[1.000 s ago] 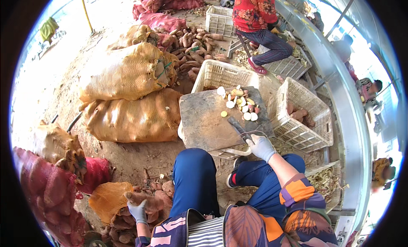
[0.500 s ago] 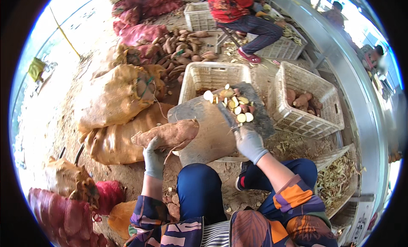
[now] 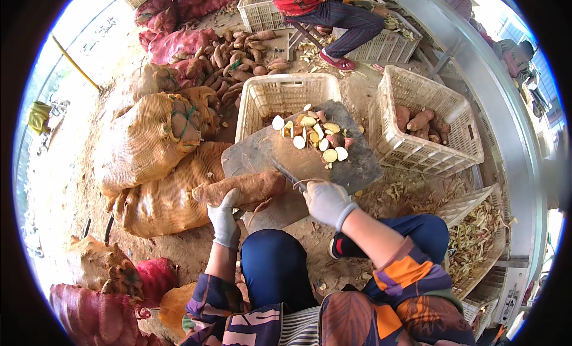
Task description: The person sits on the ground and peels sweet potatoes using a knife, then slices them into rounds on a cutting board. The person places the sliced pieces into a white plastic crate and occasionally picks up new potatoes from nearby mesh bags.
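A large sweet potato [image 3: 256,187] lies sideways in the grip of my left hand [image 3: 225,218], which wears a pale glove. Its right end reaches over the near edge of a dark cutting board [image 3: 250,158]. My gloved right hand [image 3: 326,204] is closed around a knife [image 3: 287,174], its blade pointing up and left, close to the sweet potato's right end. A thin root strand shows at the right hand's fingers. Cut sweet potato pieces [image 3: 313,134] with pale and yellow faces lie on the far part of the board. The board rests across a cream plastic crate [image 3: 289,81].
Right of the board stands another crate [image 3: 429,146] with several sweet potatoes inside. A bin of peelings [image 3: 476,236] is at lower right. Filled mesh sacks [image 3: 149,140] line the left, and a heap of sweet potatoes [image 3: 238,57] lies beyond. A seated person [image 3: 333,24] is at the top.
My right hand has drawn the knife back from the cut pieces towards the sweet potato. The sweet potato has shifted slightly right in the view. The cut pieces sit more spread out.
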{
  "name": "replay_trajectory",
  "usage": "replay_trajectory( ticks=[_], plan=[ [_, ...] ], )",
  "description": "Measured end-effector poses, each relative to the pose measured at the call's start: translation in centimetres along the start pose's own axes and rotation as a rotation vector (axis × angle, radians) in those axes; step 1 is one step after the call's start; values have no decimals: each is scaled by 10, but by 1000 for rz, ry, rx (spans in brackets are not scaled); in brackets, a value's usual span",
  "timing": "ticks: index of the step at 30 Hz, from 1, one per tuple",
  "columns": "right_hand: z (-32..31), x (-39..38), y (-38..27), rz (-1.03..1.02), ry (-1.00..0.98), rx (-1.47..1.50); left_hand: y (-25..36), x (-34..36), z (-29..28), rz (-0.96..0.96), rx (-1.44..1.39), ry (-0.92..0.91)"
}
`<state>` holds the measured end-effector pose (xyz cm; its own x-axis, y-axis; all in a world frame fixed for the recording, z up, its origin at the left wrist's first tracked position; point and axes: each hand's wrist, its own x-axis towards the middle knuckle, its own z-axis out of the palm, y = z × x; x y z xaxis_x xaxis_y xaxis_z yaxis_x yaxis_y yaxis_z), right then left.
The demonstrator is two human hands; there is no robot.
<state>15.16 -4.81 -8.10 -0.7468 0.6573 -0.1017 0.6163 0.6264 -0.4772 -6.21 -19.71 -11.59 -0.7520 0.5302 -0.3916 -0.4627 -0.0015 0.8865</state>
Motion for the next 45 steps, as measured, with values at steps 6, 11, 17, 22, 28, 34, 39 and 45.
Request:
replay_trajectory(
  ticks=[6, 11, 17, 22, 28, 34, 39, 45],
  plan=[
    [7, 43, 2, 60, -250, 1, 6, 14, 2, 46, -31, -59],
    [57, 49, 5, 158, -92, 76, 7, 39, 13, 189, -42, -126],
    [48, 22, 38, 179, -80, 123, 5, 68, 53, 256, 147, -138],
    [16, 0, 68, 370, 165, 35, 65, 42, 106, 471, 1525, -605],
    [-10, 0, 34, 221, 136, 1, 35, 51, 118, 323, 1980, -722],
    [0, 11, 31, 184, -57, -27, 14, 64, 117, 414, 1988, -694],
    [-11, 51, 24, 97, -266, 50, 25, 71, 97, 395, 1915, -718],
    [49, 61, 28, 255, -20, 151, 40, 57, 110, 371, 1815, -725]
  ],
)
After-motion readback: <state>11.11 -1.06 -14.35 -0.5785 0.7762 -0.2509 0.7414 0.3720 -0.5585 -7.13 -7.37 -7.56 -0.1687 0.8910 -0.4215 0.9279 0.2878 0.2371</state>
